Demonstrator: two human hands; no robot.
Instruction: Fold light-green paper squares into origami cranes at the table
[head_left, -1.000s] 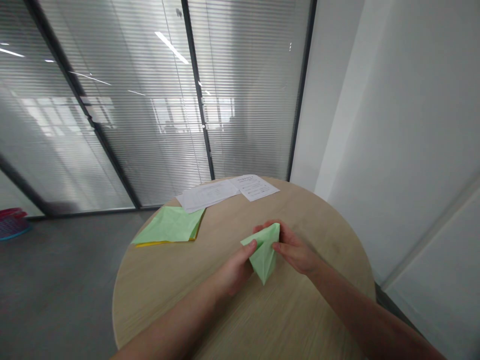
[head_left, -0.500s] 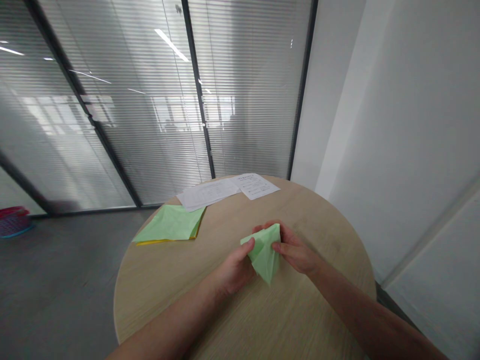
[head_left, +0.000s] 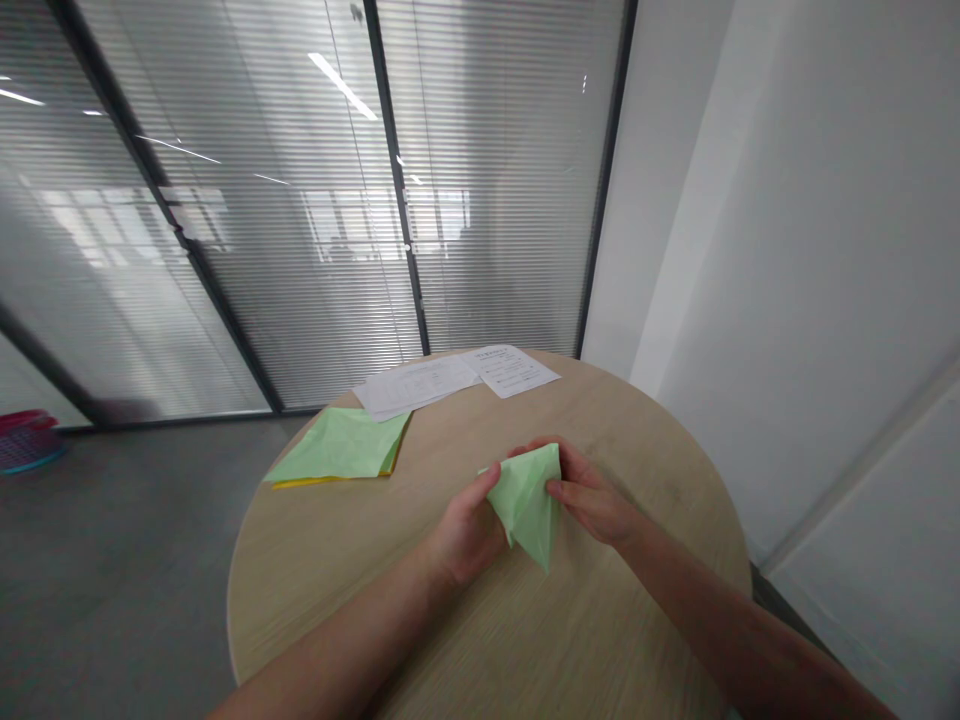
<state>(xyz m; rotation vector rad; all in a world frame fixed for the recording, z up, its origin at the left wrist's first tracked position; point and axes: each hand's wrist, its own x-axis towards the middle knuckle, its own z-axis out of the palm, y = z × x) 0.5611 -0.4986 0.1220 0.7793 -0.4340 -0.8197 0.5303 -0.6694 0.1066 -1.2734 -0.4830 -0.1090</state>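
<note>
A folded piece of light green paper (head_left: 529, 495) is held between my two hands above the round table, one pointed corner hanging downward. My left hand (head_left: 471, 530) grips its left edge, with the thumb on top and the other fingers mostly hidden behind the paper. On the opposite side, my right hand (head_left: 589, 495) pinches the right edge between thumb and fingers. Creases run across the paper's front face. Its back cannot be seen.
The round wooden table (head_left: 645, 600) carries a stack of green and yellow paper (head_left: 341, 447) at its left and printed white sheets (head_left: 424, 385) at the far edge. Glass panels with blinds (head_left: 300, 300) stand behind, a white wall at right. A basket (head_left: 28, 440) sits on the floor.
The green paper has tilted slightly, its lower tip shifting a little to the right. My left thumb has slid slightly left and up along its edge. Both hands keep their hold.
</note>
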